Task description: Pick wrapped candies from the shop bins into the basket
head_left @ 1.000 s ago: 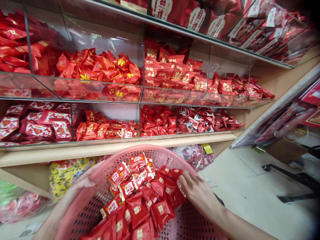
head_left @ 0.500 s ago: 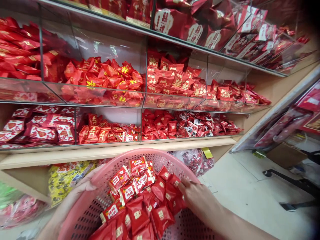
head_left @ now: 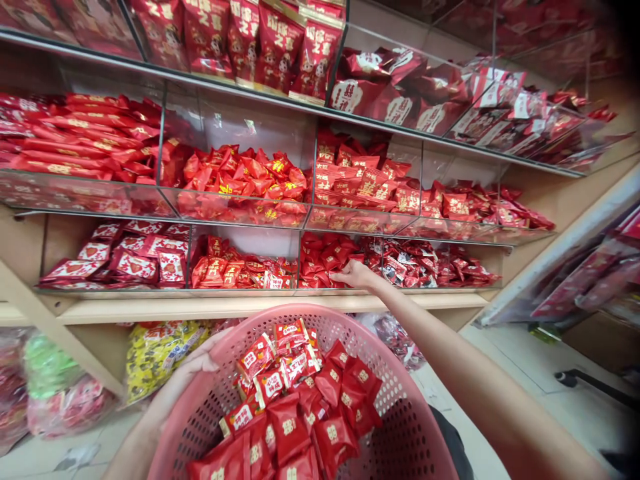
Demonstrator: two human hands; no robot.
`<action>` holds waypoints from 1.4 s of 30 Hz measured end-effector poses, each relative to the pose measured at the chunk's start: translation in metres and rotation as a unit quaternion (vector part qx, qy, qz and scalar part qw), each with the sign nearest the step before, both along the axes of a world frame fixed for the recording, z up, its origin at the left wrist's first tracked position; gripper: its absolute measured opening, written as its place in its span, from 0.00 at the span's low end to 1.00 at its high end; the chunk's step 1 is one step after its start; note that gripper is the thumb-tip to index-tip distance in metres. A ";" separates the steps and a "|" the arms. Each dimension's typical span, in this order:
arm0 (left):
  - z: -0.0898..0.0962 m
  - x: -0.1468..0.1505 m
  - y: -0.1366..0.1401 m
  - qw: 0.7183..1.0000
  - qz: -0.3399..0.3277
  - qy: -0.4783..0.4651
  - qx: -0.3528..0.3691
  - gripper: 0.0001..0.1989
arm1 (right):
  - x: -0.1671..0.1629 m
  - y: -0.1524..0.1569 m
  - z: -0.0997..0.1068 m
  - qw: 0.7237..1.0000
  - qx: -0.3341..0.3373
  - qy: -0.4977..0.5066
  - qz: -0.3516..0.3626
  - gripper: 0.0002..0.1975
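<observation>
- Left hand [head_left: 193, 373]: gripping the basket [head_left: 180, 433] rim.
- Right hand [head_left: 357, 275]: at shelved red packets [head_left: 320, 255]; how open, or whether holding any, I cannot tell.

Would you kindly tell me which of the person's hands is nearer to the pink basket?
Left. The left hand holds the pink basket at its left rim; the right hand is beyond it, at red packets on the lower shelf.

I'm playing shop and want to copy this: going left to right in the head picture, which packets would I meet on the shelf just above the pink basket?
White-patterned packets → gold-lettered packets → plain red packets → black-and-white-marked packets → dark red packets.
</observation>
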State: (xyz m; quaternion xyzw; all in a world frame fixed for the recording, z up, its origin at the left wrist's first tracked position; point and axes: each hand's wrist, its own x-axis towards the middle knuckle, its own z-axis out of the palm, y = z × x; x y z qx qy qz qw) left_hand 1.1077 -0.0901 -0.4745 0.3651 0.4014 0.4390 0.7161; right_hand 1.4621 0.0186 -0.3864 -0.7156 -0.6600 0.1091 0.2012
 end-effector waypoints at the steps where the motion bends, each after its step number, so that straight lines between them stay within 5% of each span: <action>1: -0.002 -0.001 0.001 1.000 -0.008 -0.006 -0.006 0.37 | -0.001 0.004 -0.004 1.000 -0.014 0.013 0.004 0.22; 12: -0.009 -0.003 0.003 0.998 -0.019 -0.049 -0.029 0.37 | -0.002 0.011 -0.022 0.990 -0.042 0.135 -0.002 0.19; 18: -0.013 -0.003 0.008 0.999 -0.029 -0.034 -0.011 0.34 | 0.005 0.005 -0.015 0.984 -0.031 0.176 0.004 0.17; 24: -0.013 -0.003 0.001 0.998 -0.030 -0.061 -0.003 0.33 | 0.007 -0.030 0.010 0.965 0.049 0.257 0.025 0.13; 27: -0.012 -0.002 0.000 0.997 -0.027 -0.074 -0.009 0.33 | -0.002 -0.068 0.012 0.944 0.070 0.292 0.138 0.17; 31: -0.011 0.000 0.000 0.997 -0.028 -0.066 0.000 0.32 | -0.019 -0.132 -0.007 0.946 0.033 0.145 0.288 0.09; 36: -0.005 0.003 -0.002 0.999 -0.018 -0.044 0.015 0.33 | -0.037 -0.190 -0.036 0.940 -0.042 -0.015 0.337 0.11; 42: -0.007 0.003 -0.001 0.999 -0.021 -0.027 0.021 0.37 | -0.045 -0.214 -0.050 0.922 -0.044 -0.107 0.369 0.09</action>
